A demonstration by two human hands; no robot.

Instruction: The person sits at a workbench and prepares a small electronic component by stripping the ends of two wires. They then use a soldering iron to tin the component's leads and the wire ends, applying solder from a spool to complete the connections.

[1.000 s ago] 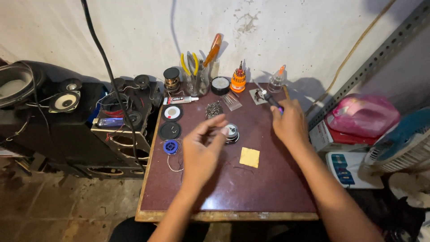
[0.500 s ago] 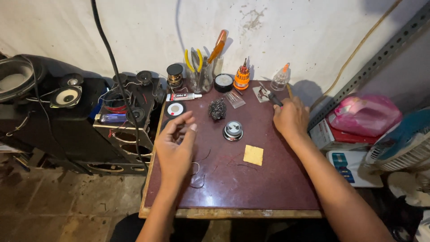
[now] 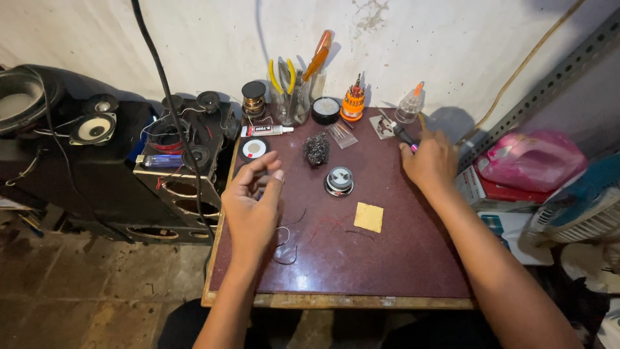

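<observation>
My left hand hovers over the left part of the dark red table. Its fingers are curled around a small blue reel, and thin wire trails from it onto the tabletop. My right hand rests at the table's far right and grips a dark-handled tool with a pink band. Between the hands lie a small round speaker driver and a yellow square pad.
A wad of steel wool, a round disc, a glue tube, a copper spool, a jar of pliers, a screwdriver set and a squeeze bottle line the back. Speaker boxes stand left; a pink container and a fan stand right.
My left hand has drawn back from beside the speaker driver toward the table's left edge, taking the blue reel off the table. Loose wire now lies near it. My right hand stays put.
</observation>
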